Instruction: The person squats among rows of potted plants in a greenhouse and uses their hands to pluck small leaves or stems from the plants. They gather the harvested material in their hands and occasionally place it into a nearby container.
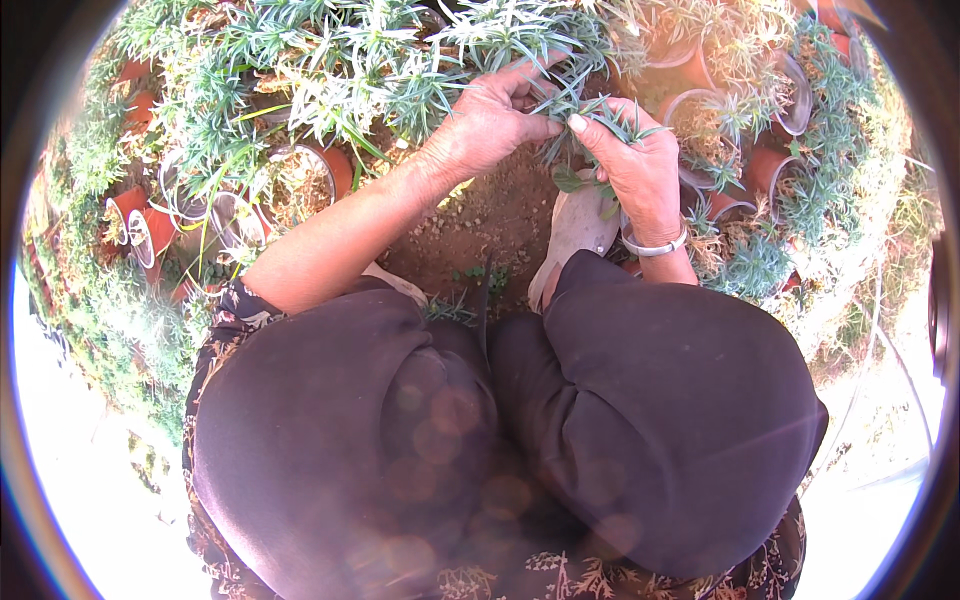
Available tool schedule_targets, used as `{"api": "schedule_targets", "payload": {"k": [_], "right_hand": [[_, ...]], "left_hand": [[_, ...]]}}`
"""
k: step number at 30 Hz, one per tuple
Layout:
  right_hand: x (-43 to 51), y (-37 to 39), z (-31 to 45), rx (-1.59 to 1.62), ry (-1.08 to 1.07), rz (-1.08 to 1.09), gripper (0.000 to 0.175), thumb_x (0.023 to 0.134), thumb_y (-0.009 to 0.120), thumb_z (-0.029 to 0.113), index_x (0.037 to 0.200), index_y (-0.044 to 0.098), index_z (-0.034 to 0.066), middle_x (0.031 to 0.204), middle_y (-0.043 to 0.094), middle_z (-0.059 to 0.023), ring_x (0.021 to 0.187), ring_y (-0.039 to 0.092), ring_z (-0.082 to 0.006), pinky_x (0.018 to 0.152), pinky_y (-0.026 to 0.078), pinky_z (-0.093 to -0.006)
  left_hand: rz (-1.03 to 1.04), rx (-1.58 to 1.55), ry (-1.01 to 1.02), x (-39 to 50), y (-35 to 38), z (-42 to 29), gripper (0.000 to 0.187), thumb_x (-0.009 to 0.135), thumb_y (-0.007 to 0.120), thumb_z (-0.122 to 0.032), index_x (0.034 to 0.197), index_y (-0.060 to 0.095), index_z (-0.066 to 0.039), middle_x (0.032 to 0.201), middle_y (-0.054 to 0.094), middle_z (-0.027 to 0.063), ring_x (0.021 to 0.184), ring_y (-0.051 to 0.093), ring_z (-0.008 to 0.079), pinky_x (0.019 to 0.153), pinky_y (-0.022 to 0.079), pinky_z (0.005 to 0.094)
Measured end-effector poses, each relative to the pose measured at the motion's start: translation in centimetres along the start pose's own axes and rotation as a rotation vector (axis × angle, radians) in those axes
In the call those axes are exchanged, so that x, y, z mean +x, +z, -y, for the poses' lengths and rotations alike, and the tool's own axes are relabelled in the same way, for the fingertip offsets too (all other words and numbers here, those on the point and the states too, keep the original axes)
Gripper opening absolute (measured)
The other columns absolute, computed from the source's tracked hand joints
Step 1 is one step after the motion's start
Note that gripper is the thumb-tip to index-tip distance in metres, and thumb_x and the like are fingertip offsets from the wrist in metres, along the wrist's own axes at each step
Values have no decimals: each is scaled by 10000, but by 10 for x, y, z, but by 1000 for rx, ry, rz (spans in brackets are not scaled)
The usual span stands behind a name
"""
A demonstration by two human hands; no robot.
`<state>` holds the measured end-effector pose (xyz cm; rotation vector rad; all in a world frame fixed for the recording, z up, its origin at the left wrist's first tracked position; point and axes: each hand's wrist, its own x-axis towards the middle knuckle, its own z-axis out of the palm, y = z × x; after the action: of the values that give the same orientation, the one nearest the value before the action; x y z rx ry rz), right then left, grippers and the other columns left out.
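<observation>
My left hand (487, 120) reaches into a bed of narrow-leaved, grey-green plants (420, 90). Its thumb and fingers close around leafy shoots (566, 109), and some fingers are hidden by the leaves. Close beside it, my right hand (637, 165) pinches several shoots between thumb and fingers, with leaf tips (634, 131) poking out over the knuckles. Below the right hand hangs a broader green leaf (570, 180), just above my pale shoe (577, 221). A light-coloured bangle (654, 246) circles the right wrist.
Terracotta-coloured pots (337, 172) and clear plastic pots (232, 214) lie tilted among the plants on the left. More pots (769, 172) and dry foliage (705, 124) are on the right. Bare soil (472, 217) shows between my feet. A thin hose or cable (874, 322) runs along the right side.
</observation>
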<state>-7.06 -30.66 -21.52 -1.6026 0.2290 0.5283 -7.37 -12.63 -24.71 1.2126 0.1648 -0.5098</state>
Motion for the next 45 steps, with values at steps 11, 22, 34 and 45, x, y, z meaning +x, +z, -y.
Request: {"api": "schedule_targets", "payload": {"k": [11,22,34,45], "right_hand": [[1,15,-12,-852,-1109,2,295,712,655,28,1000,603,67,669,528,-57,539,550,-230,482,461,-322],[-23,-34,-6,415,172,-36,106,850,578,78,917,577,-4,834,642,-102,603,631,-164,416,391,-201],[-3,-14,-34,688,382,95,254,809,721,149,1005,654,2,676,552,1,456,460,-72,364,268,-198],[-7,-29,11,108,179,-72,196,844,726,190,976,665,60,713,593,56,462,446,-14,415,316,-157]], "left_hand": [[-58,-40,46,1,1,6,617,784,723,12,1349,538,-153,925,614,-32,817,555,47,776,504,221],[-77,-262,-167,-4,-9,-14,576,843,613,29,1387,457,-78,1003,609,37,814,568,106,770,489,250],[-107,-110,-240,-5,-7,-26,425,947,561,-275,1316,534,-66,1301,546,-8,1013,544,90,770,461,261],[-105,221,-177,-24,-9,-29,305,875,695,-215,1143,681,-72,842,658,-13,679,556,50,668,490,220]]}}
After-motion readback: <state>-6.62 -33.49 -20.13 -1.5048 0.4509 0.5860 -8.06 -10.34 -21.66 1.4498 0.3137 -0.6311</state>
